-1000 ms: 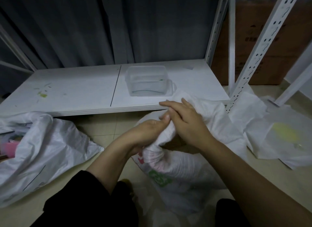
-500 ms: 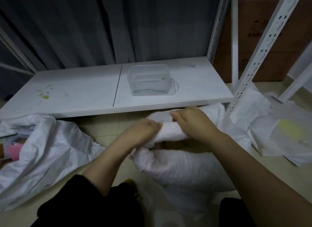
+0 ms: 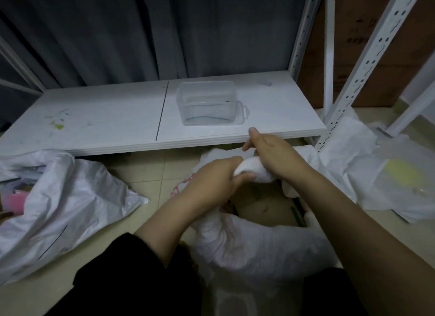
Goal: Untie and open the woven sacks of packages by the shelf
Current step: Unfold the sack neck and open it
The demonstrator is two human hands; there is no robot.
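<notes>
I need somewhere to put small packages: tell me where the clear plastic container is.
In the head view, the clear plastic container sits on the white shelf board, right of its centre seam, just beyond the right hand and near the shelf's right upright.

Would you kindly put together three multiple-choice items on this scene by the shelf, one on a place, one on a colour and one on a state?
1. Where does the clear plastic container stand?
A. on the white shelf board
B. on the floor
C. inside a sack

2. What colour is the curtain behind the shelf?
A. red
B. dark grey
C. yellow

3. What are the two hands doing to the middle sack?
A. resting flat on the floor
B. lifting the container
C. gripping its twisted neck

Answers:
1 A, the container sits on the board's right half.
2 B, dark grey folds hang behind the board.
3 C, the left hand and the right hand both close round the white roll of fabric, and a brown package already shows beneath it.
</notes>
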